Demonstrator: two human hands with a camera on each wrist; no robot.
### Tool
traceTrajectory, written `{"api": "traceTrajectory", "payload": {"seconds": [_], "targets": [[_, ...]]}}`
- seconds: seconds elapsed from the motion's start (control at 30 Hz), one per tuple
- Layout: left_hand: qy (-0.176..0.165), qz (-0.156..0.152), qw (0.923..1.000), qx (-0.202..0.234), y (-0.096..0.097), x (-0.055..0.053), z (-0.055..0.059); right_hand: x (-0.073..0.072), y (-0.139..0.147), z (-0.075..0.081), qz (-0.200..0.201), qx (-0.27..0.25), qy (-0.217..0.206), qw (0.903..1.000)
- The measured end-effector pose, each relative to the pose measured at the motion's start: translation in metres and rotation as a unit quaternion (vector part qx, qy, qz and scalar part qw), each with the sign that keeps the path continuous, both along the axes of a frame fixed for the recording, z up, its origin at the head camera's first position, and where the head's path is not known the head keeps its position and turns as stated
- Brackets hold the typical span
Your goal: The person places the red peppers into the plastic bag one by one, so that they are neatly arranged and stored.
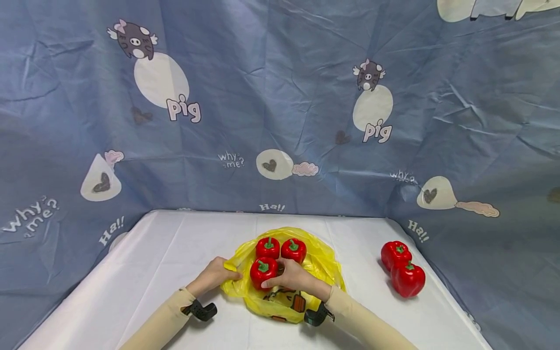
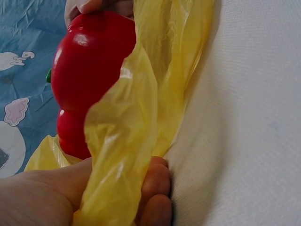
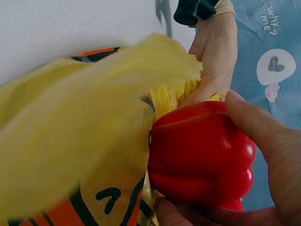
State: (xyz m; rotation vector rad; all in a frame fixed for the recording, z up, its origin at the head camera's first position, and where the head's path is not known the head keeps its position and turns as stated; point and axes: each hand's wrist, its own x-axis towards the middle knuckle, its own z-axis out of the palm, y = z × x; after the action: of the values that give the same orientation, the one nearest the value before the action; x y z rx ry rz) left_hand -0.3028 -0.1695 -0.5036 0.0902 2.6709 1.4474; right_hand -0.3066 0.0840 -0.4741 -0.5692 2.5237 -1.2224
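Note:
My right hand (image 1: 295, 276) grips a red bell pepper (image 1: 264, 271) with a green stem, thumb on its near side. In the right wrist view the fingers curl under this pepper (image 3: 202, 155). A yellow plastic bag (image 1: 321, 253) with dark and orange print lies spread beneath it. Two more red bell peppers sit at the back of the bag, one on the left (image 1: 268, 249) and one on the right (image 1: 294, 250). At the bag's left edge my left hand (image 1: 217, 275) pinches the plastic; the left wrist view has the yellow film (image 2: 124, 141) running between thumb and fingers.
Two further red bell peppers, a rear one (image 1: 395, 253) and a front one (image 1: 408, 280), stand close together on the right of the white-covered table (image 1: 358, 301). A blue printed cloth (image 1: 271, 121) hangs behind and along both sides of the table.

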Motion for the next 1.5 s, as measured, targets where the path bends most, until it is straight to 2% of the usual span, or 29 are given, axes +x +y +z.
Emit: {"api": "traceTrajectory", "payload": {"seconds": [0.2,0.57,0.77,0.97,1.1,1.33,1.5], "targets": [[-0.001,0.003,1.0,-0.004,0.001,0.0,0.001,0.002,0.007,0.004,0.005,-0.029,-0.034,0.999],[-0.001,0.002,1.0,-0.003,0.0,-0.001,-0.001,0.005,0.026,0.013,0.022,-0.046,-0.035,0.9981],[-0.005,0.004,1.0,-0.005,0.0,-0.001,0.0,0.012,0.045,0.019,0.042,-0.082,-0.051,0.9944],[-0.006,0.008,0.9999,-0.008,0.0,-0.001,0.001,0.021,0.072,0.031,0.045,-0.107,-0.083,0.9897],[-0.011,0.005,0.9999,-0.006,0.0,-0.001,0.001,0.028,0.094,0.037,0.047,-0.108,-0.085,0.9893],[-0.005,-0.006,0.9999,0.006,-0.001,-0.002,-0.001,0.034,0.135,0.044,0.069,-0.138,-0.107,0.9821],[-0.007,-0.007,0.9999,0.004,-0.001,-0.003,-0.001,0.041,0.165,0.048,0.056,-0.145,-0.127,0.9797]]}}
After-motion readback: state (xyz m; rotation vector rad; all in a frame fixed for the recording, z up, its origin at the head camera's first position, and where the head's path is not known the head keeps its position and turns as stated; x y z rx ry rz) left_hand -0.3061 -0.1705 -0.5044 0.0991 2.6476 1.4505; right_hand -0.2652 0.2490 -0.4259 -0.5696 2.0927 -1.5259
